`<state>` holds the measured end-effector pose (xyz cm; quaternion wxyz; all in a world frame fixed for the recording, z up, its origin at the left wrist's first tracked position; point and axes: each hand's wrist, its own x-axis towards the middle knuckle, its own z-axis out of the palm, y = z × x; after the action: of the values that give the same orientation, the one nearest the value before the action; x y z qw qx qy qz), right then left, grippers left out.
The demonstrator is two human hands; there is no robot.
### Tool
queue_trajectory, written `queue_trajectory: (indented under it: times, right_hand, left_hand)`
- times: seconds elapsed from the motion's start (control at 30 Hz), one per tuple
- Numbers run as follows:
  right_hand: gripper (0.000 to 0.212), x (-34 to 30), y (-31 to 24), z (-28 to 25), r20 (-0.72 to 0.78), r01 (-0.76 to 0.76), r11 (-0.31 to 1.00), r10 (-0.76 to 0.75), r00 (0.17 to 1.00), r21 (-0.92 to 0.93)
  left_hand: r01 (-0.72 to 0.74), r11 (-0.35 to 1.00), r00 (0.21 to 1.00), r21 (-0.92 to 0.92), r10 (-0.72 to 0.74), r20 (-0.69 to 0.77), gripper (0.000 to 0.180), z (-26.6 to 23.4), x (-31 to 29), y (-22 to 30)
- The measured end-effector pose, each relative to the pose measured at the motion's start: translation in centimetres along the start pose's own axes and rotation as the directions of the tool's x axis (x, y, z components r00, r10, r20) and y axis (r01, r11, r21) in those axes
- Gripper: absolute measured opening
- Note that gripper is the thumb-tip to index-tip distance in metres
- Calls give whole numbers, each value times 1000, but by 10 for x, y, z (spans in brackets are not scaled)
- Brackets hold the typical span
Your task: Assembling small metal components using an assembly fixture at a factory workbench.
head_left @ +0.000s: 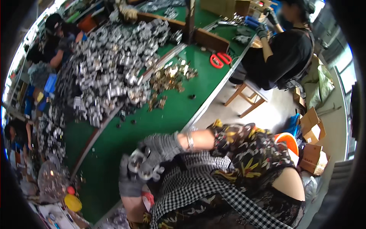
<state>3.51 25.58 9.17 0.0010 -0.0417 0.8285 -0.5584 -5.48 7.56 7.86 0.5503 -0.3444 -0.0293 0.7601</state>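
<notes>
At the table's edge, both gloved hands are brought together around shiny silver metal fittings (150,171), which look round and hollow with small lobes. My right hand (162,147), in a grey knit glove, reaches in with its fingers curled over the upper fitting (136,161). Below it, my left hand (130,183), in a darker grey glove, closes round the same cluster from the outer side. Some fingertips are hidden by the metal and blur a little, so the exact number of pieces held is unclear.
A large heap of silver metal fittings (114,61) covers much of the green table (110,152). Small brass-coloured pieces (167,78) lie beside a metal strip. Red-handled scissors (220,60) rest near the far edge. A co-worker (286,53) sits beyond on a wooden stool (249,97).
</notes>
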Motion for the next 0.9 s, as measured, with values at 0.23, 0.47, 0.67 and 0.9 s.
queue_trajectory:
  times: [0.23, 0.47, 0.67, 0.9]
  right_hand:
    - [25, -4, -8, -15, 35, -166, 809, 177, 984, 564]
    - [44, 0, -3, -8, 53, -207, 952, 224, 973, -225]
    - [31, 8, 2, -87, -333, -497, 830, 407, 850, -254]
    - [30, 33, 124, -168, 58, -119, 275, 560, 827, -954]
  left_hand:
    - [-12, 982, 912, 186, -66, 405, 46, -5, -2, -16]
    - [-348, 565, 929, 748, 317, 193, 45, -45, 0, -5]
    - [-384, 618, 888, 686, 450, 92, 25, -45, -47, -33]
    - [-281, 674, 930, 683, 367, 21, 51, -65, -64, -27]
